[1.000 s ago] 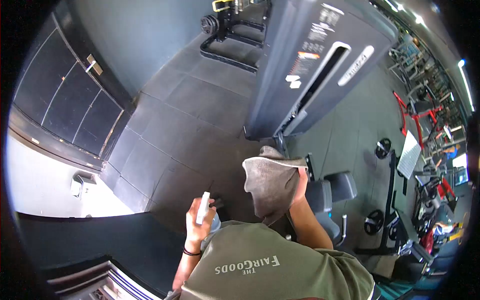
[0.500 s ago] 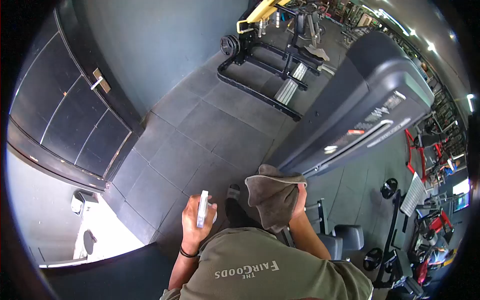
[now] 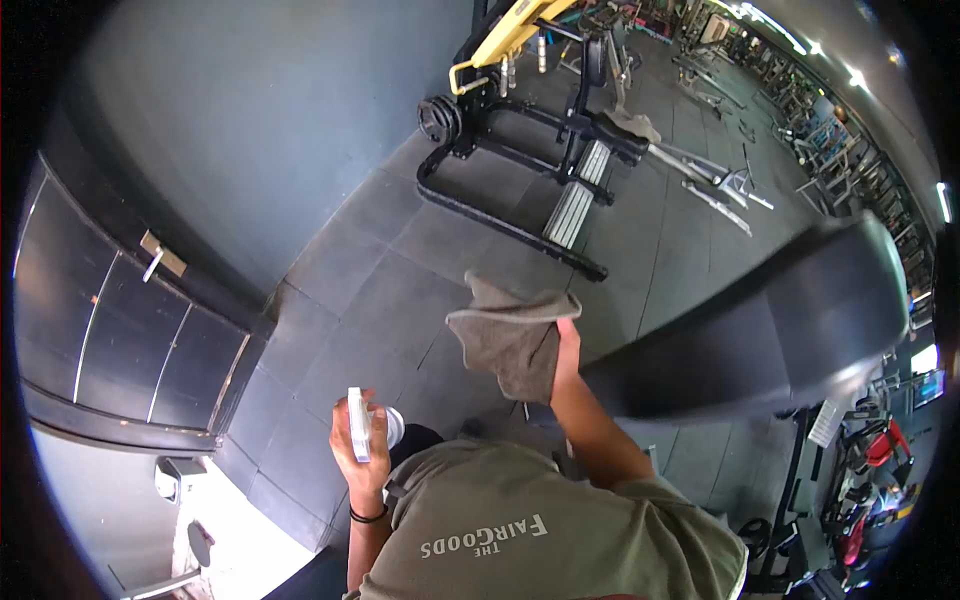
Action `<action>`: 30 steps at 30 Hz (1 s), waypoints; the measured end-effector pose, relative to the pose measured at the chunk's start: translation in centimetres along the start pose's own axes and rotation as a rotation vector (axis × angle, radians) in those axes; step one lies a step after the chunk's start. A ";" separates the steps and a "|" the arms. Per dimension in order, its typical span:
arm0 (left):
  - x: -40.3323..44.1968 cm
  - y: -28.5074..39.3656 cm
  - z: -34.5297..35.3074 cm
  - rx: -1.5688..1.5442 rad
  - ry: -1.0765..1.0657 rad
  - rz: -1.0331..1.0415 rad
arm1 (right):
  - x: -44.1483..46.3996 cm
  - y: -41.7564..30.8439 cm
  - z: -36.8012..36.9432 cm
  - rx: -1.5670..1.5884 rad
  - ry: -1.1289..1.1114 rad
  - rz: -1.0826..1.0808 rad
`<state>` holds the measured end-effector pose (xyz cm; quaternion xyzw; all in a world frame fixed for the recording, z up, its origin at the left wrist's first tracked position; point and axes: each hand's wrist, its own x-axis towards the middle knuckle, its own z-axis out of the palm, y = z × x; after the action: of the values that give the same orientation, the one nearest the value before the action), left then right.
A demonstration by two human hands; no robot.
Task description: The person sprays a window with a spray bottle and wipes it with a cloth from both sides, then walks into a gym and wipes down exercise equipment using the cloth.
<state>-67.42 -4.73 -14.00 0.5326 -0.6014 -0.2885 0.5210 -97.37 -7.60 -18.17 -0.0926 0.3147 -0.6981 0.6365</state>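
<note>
A grey-brown cloth [image 3: 508,348] hangs from my right hand [image 3: 567,348], whose fingers are closed on its edge. It is held out in front of me, above the floor and left of a tall black machine housing [image 3: 740,340]. Lower and to the left, my left hand [image 3: 348,446] is wrapped round a white spray bottle [image 3: 358,425]. From above, mostly its narrow white head shows, with a round white part beside it. A dark band circles my left wrist.
Dark rubber tiles [image 3: 370,290] cover the floor. A yellow and black weight machine [image 3: 520,200] stands ahead, its foot frame reaching across the floor. To the left is a dark door [image 3: 130,310] with a metal handle. More gym equipment [image 3: 850,490] stands at right.
The view has turned to the right and the black housing now shows from another side. My right hand has moved up and left with the cloth; the left hand still holds the bottle.
</note>
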 end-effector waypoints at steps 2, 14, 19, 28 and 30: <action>3.0 -1.4 2.0 -0.034 -0.057 -0.032 | 2.6 -0.5 -1.3 -0.005 0.115 0.059; 24.9 -12.0 17.9 -0.247 -0.366 0.019 | 18.4 -5.5 -5.6 0.122 0.247 -0.129; 39.4 -10.4 23.6 -0.223 -0.441 0.321 | 25.4 -10.5 -1.8 0.052 0.346 -0.386; 57.9 -2.1 32.1 -0.546 -0.508 0.185 | 40.5 -11.9 -3.4 0.027 0.482 -0.389; 61.6 1.1 33.5 -0.549 -0.515 0.193 | 44.9 -12.2 -5.0 0.096 0.518 -0.334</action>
<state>-92.25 -69.42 -3.08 0.2246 -0.6602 -0.5128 0.5008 -117.92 -48.65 -27.51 0.0683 0.4136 -0.8073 0.4153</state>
